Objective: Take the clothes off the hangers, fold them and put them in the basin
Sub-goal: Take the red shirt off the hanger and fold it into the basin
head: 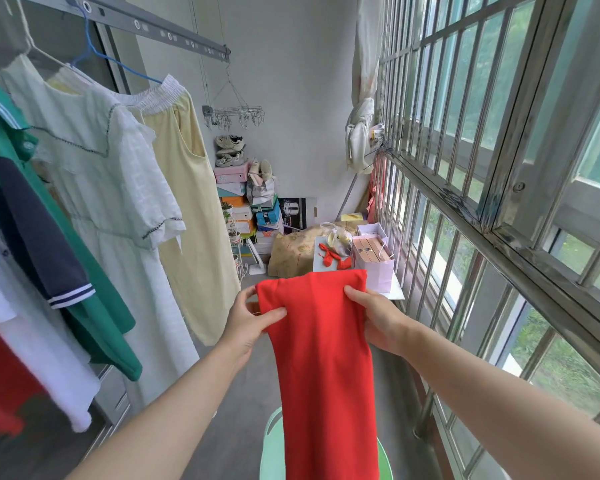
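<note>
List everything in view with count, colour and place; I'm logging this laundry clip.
red garment: one, red, centre, held up
basin: one, pale green, bottom centre, under the red garment
white dress: one, white, hung left
yellow garment: one, pale yellow, hung right of the dress
green shirt: one, green and navy, far left
rail: one, grey, top left
peg rack: one, metal, hung at the back
shoeboxes: several, mixed, stacked at the back
shoes: several, pale, on the shoeboxes
window bars: many, grey, right
paper bag: one, lilac, by the bars
left hand: one, grips the garment's left edge
right hand: one, grips its right edge
</note>
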